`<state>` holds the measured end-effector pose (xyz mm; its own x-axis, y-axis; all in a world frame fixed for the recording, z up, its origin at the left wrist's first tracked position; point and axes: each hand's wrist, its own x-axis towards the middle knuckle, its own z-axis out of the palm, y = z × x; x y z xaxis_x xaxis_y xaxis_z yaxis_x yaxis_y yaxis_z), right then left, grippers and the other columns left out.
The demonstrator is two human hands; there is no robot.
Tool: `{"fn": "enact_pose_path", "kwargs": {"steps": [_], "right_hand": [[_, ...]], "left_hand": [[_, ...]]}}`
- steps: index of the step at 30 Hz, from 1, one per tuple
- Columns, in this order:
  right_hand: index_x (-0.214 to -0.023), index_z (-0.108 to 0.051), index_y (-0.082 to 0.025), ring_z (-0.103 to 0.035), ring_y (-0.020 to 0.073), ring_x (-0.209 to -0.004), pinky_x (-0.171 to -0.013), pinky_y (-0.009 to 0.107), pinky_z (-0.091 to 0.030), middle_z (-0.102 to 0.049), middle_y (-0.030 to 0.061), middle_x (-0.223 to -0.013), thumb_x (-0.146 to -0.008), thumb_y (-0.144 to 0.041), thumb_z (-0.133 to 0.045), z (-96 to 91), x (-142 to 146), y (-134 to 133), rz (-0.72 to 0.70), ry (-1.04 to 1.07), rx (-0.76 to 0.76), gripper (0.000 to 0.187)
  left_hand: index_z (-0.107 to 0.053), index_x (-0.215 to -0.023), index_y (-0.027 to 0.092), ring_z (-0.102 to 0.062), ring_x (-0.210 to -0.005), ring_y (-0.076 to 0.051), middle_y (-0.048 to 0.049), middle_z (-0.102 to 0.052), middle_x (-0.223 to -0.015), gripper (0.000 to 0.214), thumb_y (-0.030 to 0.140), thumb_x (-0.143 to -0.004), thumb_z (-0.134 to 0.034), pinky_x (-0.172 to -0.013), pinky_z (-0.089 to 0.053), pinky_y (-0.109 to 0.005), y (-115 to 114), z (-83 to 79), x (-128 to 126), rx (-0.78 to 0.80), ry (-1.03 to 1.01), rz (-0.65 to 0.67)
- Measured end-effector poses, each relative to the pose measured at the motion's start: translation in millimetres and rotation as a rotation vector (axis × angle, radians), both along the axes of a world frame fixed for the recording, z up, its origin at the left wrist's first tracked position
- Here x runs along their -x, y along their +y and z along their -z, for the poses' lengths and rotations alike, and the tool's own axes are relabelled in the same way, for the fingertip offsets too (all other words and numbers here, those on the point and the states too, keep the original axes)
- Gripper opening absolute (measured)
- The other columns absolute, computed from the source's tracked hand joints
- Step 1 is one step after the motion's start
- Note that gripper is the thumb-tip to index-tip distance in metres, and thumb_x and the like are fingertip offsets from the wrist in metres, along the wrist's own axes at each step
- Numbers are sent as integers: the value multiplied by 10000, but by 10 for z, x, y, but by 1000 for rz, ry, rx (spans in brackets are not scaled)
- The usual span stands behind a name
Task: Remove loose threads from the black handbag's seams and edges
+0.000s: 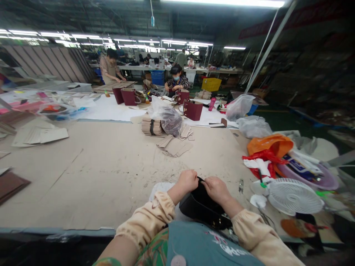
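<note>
A black handbag with small gold-coloured fittings is right in front of my body, at the near edge of the table. My left hand is closed on the bag's upper rim. Close beside it, my right hand pinches the same rim, with thumb and fingers pressed together. The bag's opening shows dark between my forearms. A sheet of whitish plastic lies under and behind the bag. My apron hides part of the bag's near side.
Ahead lie a bundle of beige pieces, loose pieces and a plastic bag. Maroon handbags stand farther back. To the right are a white fan, a purple basin and an orange bag. Co-workers sit and stand beyond.
</note>
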<state>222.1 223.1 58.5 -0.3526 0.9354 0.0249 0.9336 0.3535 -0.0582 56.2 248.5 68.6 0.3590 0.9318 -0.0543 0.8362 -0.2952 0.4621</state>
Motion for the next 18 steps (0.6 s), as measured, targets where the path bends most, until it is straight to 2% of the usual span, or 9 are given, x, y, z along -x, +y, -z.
{"fn": "enact_pose_path", "kwargs": {"steps": [2,5,9,11,15,18], "right_hand": [[-727,-635,-177,-572,161,-726,-676,262,-349,-655,68,-745,-910,-340,-385,22,1,-16,8,-5,-17,350],[-712,-641,-175,-580,161,-719,-677,261,-354,-660,68,-732,-907,-324,-394,49,-20,-37,42,-5,-34,348],[-722,-648,-183,-594,164,-724,-668,263,-363,-671,60,-746,-912,-329,-381,31,-72,-47,105,-2,-59,359],[-726,-649,-182,-600,166,-721,-664,266,-367,-674,62,-750,-915,-325,-372,-14,-106,-48,138,-3,-78,364],[-744,-656,-176,-612,174,-727,-664,271,-374,-679,73,-752,-906,-300,-387,-108,-189,-57,185,3,-106,338],[-756,-665,-173,-621,179,-732,-655,269,-381,-687,81,-767,-900,-304,-394,-115,-287,-66,227,19,-94,334]], "left_hand": [[-648,-768,176,-614,-819,-198,-71,-665,-836,194,302,-786,-502,-742,-472,-305,-43,-25,16,2,-4,14],[-610,-876,193,-589,-912,-202,-60,-639,-948,208,357,-769,-541,-819,-461,-319,-184,-82,28,-31,-44,5],[-498,-1078,176,-487,-1121,-244,-106,-511,-1201,472,401,-687,-637,-963,-399,-365,-440,-127,9,-65,-194,-52],[-428,-1171,164,-443,-1182,-255,-131,-430,-1295,567,334,-674,-642,-989,-385,-365,-513,-110,-18,-34,-224,-43],[-340,-1267,163,-483,-1160,-220,-131,-451,-1299,583,90,-709,-492,-973,-402,-332,-406,-44,-106,-16,-209,-68],[-414,-1227,160,-503,-1139,-216,-126,-502,-1265,555,15,-692,-456,-973,-403,-344,-236,-135,-173,1,-175,-104]]}}
